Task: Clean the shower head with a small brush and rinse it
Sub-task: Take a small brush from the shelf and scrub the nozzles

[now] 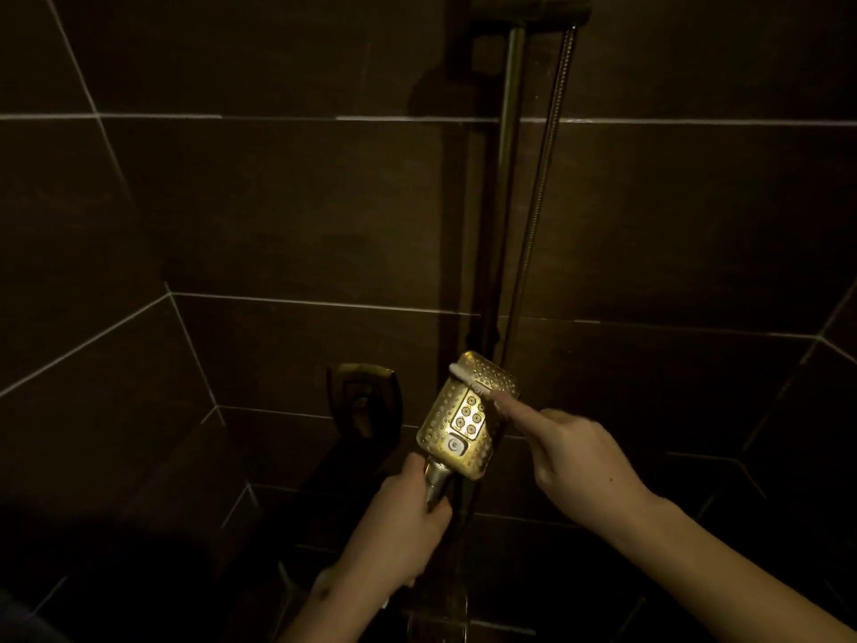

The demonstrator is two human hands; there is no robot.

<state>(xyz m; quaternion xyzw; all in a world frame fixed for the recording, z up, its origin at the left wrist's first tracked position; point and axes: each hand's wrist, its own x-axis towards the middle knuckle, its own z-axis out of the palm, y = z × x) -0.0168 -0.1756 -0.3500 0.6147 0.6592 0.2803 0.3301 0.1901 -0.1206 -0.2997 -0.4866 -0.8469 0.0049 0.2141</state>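
Left hand grips the gold rectangular shower head by its handle; its long axis runs up-right. Right hand pinches the small white-bristled brush at the head's far end.

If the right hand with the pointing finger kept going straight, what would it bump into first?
Probably the shower head. The right hand points up-left, holding the small brush against its top edge. Beyond that is the dark tiled wall, though depth is hard to judge.

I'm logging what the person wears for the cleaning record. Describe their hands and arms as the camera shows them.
Both forearms are bare as far as the frame shows: no sleeves, gloves or watch visible. The left hand has a pale, blurred patch at its wrist, too dim to identify. The right hand shows no rings. Lighting is low, so fine detail is lost.
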